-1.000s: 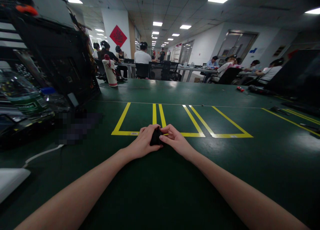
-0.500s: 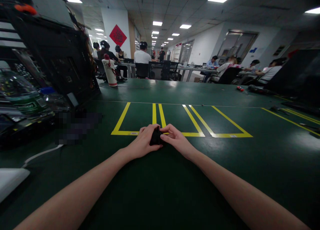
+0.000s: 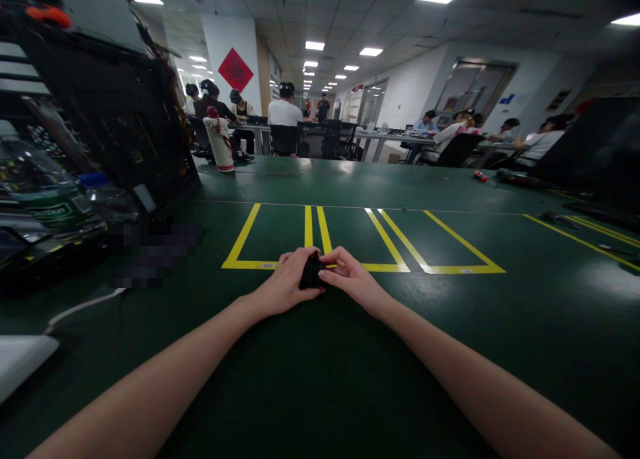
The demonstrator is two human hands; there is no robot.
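A small black object (image 3: 311,272) sits low over the green table (image 3: 320,366), between my two hands, near the front line of yellow tape (image 3: 375,268). Its kind I cannot make out. My left hand (image 3: 287,280) is closed around its left side, thumb in front and fingers behind. From the right, my right hand (image 3: 353,279) pinches at the object's right side with thumb and forefinger. Those fingertips touch its edge, and the fingers hide part of it.
At left stand a dark computer case (image 3: 115,119), a plastic bottle (image 3: 50,186) and a white cable (image 3: 83,306). A cream cylinder (image 3: 219,144) stands at the table's back edge. Tools (image 3: 620,252) lie at right. Several people sit at tables beyond.
Both hands keep their hold on the black object in the same place. The right fingertips have shifted very slightly left against it.
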